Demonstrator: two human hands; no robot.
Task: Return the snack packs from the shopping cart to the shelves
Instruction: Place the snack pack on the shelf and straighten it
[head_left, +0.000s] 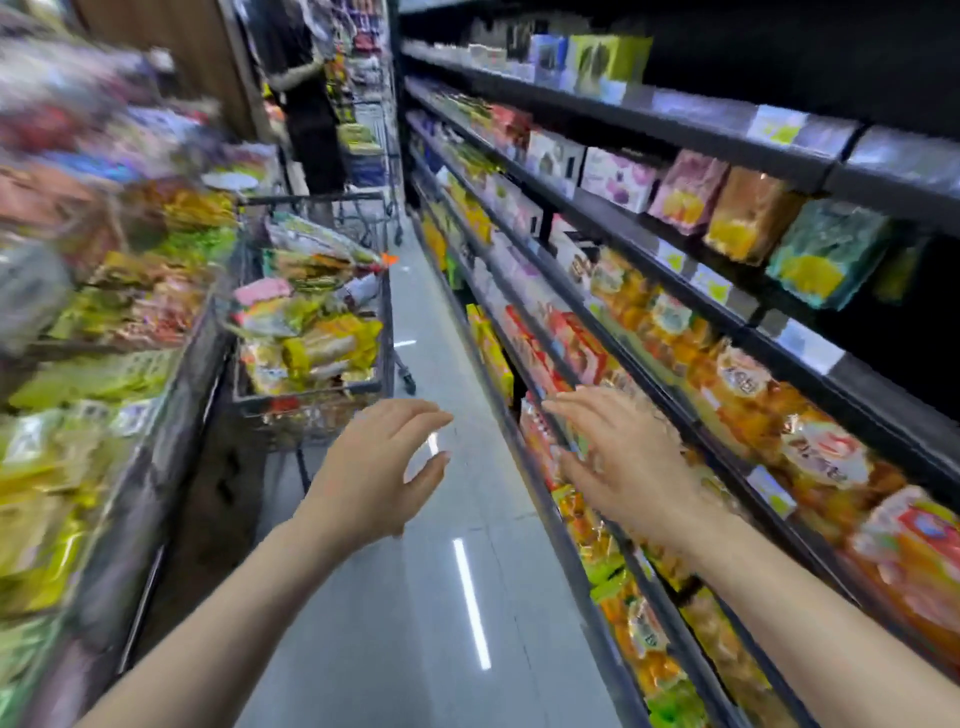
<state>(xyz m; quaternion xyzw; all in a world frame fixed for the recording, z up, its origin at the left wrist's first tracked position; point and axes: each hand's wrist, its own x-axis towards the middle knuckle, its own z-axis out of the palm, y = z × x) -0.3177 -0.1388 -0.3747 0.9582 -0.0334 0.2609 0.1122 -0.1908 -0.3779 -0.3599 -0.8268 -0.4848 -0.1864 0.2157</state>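
Many snack packs (311, 338) in yellow, green and pink shiny wrappers lie piled high in the dark wire shopping cart (311, 392). The cart stands in the aisle, ahead and a bit to the left, right beside the blurry left shelves (130, 322) full of green and yellow bags.

Both bare hands reach out in front, and neither one holds anything. The left hand (379, 467) hangs over the floor, just near the front rim of the cart but not touching it. Its fingers are spread and a little bent, with a gap between thumb and fingers. The right hand (623, 462) is out by the dark metal shelves on the right (691, 291). Its fingers are spread wide and almost straight, close to the edge of a low shelf. I cannot tell if the fingertips touch it.

Orange and yellow snack bags (743, 395) fill the right shelves near that hand. Pink, orange and teal bags (753, 215) sit higher up, next to white and purple boxes (613, 176).

The shiny grey floor (441, 597) runs down the middle. Far off, a person in dark clothes (311, 104) stands by another wire cart (374, 156).
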